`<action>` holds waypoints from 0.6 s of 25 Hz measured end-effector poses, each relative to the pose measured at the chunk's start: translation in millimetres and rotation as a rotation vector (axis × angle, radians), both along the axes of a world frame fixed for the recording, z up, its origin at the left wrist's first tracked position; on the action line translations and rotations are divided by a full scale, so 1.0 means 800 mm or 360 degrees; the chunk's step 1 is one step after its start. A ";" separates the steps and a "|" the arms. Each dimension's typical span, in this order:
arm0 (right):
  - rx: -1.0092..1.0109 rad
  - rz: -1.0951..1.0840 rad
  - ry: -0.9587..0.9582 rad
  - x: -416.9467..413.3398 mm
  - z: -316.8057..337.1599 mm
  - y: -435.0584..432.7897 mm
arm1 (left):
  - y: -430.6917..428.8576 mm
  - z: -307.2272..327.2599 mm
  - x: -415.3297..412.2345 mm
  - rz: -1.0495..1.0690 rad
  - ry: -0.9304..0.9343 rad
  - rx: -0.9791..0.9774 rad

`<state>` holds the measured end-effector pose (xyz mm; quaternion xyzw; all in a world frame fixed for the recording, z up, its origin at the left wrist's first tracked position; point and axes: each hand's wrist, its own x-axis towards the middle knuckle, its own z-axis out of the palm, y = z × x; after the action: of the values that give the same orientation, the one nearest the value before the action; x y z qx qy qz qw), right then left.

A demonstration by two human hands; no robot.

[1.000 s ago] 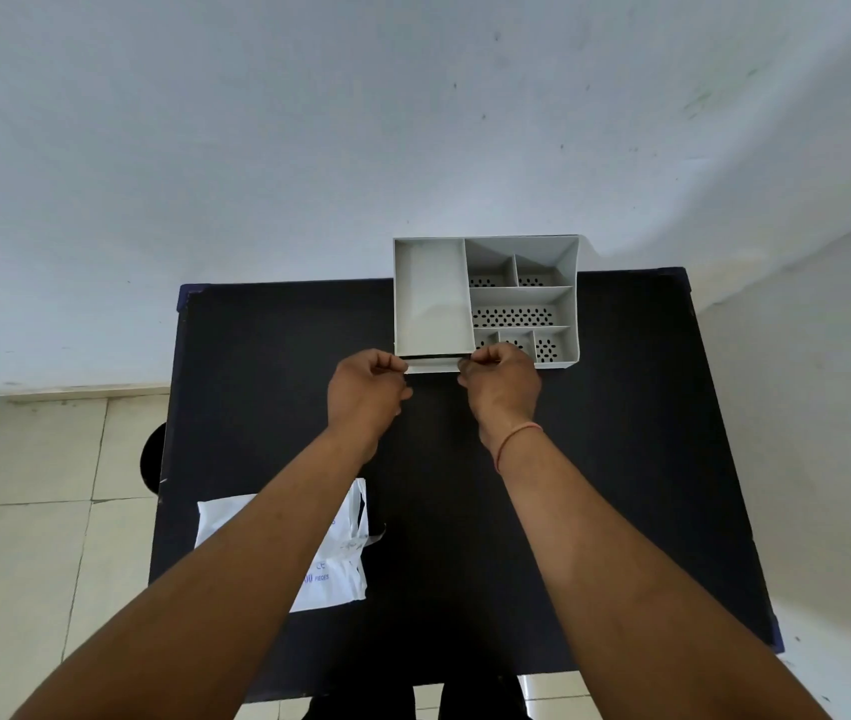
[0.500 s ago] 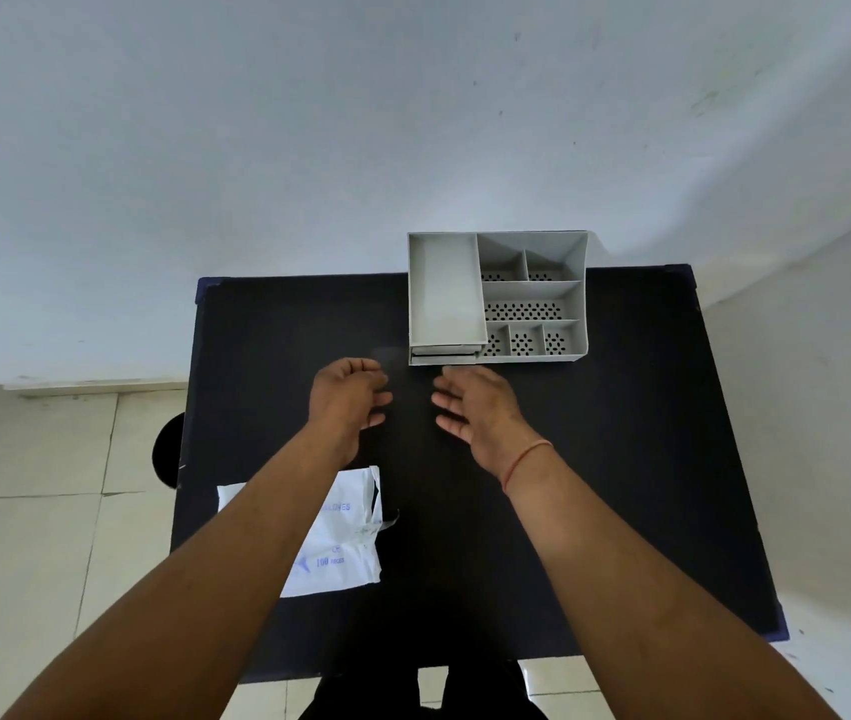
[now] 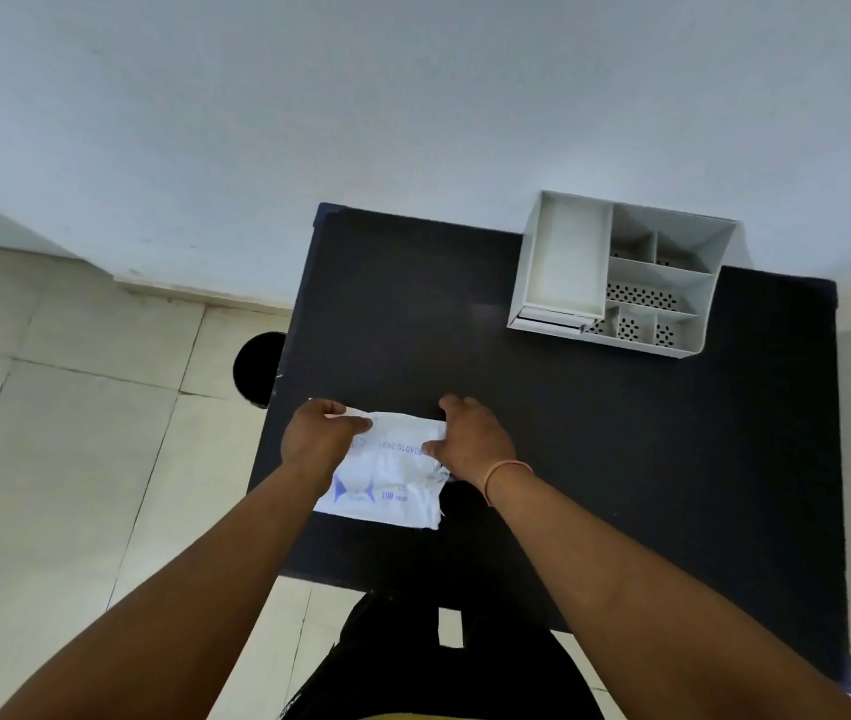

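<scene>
You are gripping the white, blue-printed plastic glove packet (image 3: 387,475) lying near-left on the black table (image 3: 621,459), left hand (image 3: 317,439) pinching its far corner, right hand (image 3: 475,441) clasping its right edge. Having just released the grey compartmented plastic organiser (image 3: 615,278) farther back, you are probably opening the packet.

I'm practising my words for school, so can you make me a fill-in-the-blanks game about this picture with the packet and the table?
The left grip and the right grip hold a white packet printed with the word ____.
Under the packet is a ____ table.
The grey organizer stands at the table's far ____ side.
Missing words: gloves, black, right.
</scene>
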<state>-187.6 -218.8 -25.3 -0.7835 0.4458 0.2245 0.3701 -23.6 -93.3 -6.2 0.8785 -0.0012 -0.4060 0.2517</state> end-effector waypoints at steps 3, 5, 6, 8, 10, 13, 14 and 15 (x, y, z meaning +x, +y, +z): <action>-0.0061 0.0139 0.0050 0.002 -0.002 0.011 | 0.029 -0.006 -0.013 -0.0145 0.0098 0.0007; 0.0184 -0.0131 -0.0090 0.000 0.015 0.014 | 0.041 -0.005 -0.021 -0.0115 0.0169 -0.0152; 0.0419 -0.0353 -0.0182 -0.001 0.029 0.016 | 0.045 0.002 -0.024 -0.0065 0.0232 -0.0252; 0.1021 -0.0787 -0.0402 -0.005 0.065 0.017 | 0.050 0.023 -0.034 -0.0082 0.0356 -0.0422; 0.1686 -0.1053 -0.0621 -0.008 0.096 0.013 | 0.051 0.050 -0.046 -0.0181 0.0502 -0.0569; 0.2174 -0.0993 -0.0795 -0.021 0.143 0.017 | 0.060 0.094 -0.070 -0.0078 0.0737 -0.0889; 0.2165 -0.0946 -0.0830 -0.024 0.154 0.018 | 0.063 0.106 -0.079 -0.0005 0.0764 -0.0976; 0.2113 -0.0905 -0.0857 -0.028 0.169 0.021 | 0.067 0.117 -0.088 0.0072 0.0723 -0.1038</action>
<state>-210.2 -202.3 109.9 -0.2801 0.2963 0.1427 0.9019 -93.9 -39.6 87.4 0.6401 -0.0551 -0.5626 0.5202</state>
